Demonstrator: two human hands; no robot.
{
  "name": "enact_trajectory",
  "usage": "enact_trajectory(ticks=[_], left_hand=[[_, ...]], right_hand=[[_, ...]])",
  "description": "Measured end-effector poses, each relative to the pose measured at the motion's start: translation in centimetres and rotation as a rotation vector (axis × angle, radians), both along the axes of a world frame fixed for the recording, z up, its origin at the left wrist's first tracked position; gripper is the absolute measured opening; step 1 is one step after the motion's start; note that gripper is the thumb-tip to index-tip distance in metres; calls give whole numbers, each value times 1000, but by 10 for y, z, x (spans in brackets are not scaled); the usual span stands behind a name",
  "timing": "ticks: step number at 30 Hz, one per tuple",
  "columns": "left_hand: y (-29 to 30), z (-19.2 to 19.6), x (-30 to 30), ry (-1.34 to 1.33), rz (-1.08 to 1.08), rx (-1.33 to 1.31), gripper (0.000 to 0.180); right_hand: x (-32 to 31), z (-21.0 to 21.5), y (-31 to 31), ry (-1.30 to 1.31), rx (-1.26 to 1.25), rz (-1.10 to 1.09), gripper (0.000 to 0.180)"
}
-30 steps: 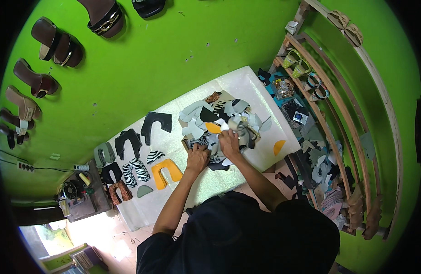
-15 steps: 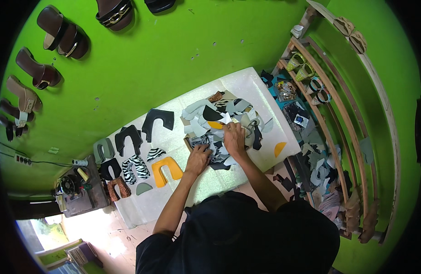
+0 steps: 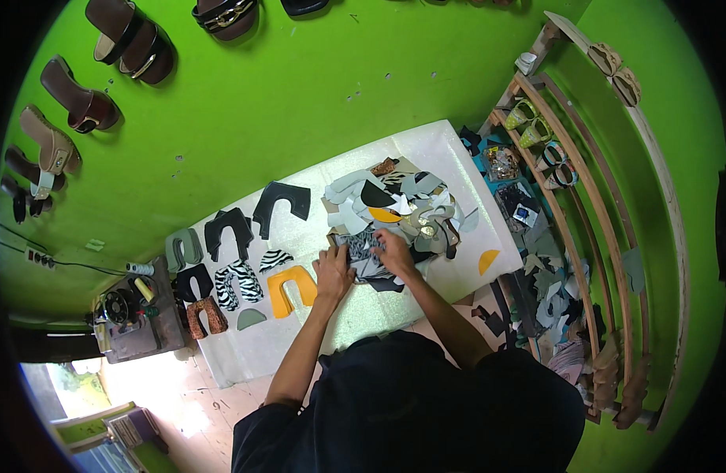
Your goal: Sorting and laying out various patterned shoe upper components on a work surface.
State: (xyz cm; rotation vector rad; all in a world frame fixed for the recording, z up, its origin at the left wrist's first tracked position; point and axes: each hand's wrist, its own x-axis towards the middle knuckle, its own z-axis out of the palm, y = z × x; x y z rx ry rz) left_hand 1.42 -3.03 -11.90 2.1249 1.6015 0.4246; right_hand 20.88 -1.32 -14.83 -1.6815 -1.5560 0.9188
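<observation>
A heaped pile of leather and fabric scraps [image 3: 430,209] in grey, white, black and yellow lies on the white sheet-covered table [image 3: 363,315]. My left hand [image 3: 334,272] rests at the pile's near left edge, fingers stretched forward. Against a dark grey patterned scrap [image 3: 360,248] at the front of the pile is my right hand [image 3: 395,254], its thumb and fingers bent but apart. I make out nothing held in either hand. Farther up the heap are a black half-round piece [image 3: 376,195] and a yellow half-round piece [image 3: 384,214].
Left of the pile lie U-shaped pieces: black [image 3: 282,203], zebra-striped [image 3: 229,288], yellow [image 3: 280,303] and leopard-print [image 3: 197,319]. A yellow half-round [image 3: 489,260] lies near the right edge. A wooden shoe rack [image 3: 583,236] stands right; sandals [image 3: 79,98] hang on the green wall.
My right hand has drawn back from the yellow piece toward the near patterned scrap. My left hand has shifted slightly left. The whole view has shifted a little.
</observation>
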Motion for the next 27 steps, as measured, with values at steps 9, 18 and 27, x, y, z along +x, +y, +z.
enact_trajectory(ticks=[9, 18, 27], left_hand=[[48, 24, 11, -189, -19, 197, 48], [18, 4, -16, -198, 138, 132, 36], [29, 22, 14, -329, -48, 159, 58]], right_hand=[[44, 44, 42, 618, -197, -169, 28], [75, 43, 20, 135, 11, -67, 23], [84, 67, 24, 88, 138, -88, 22]])
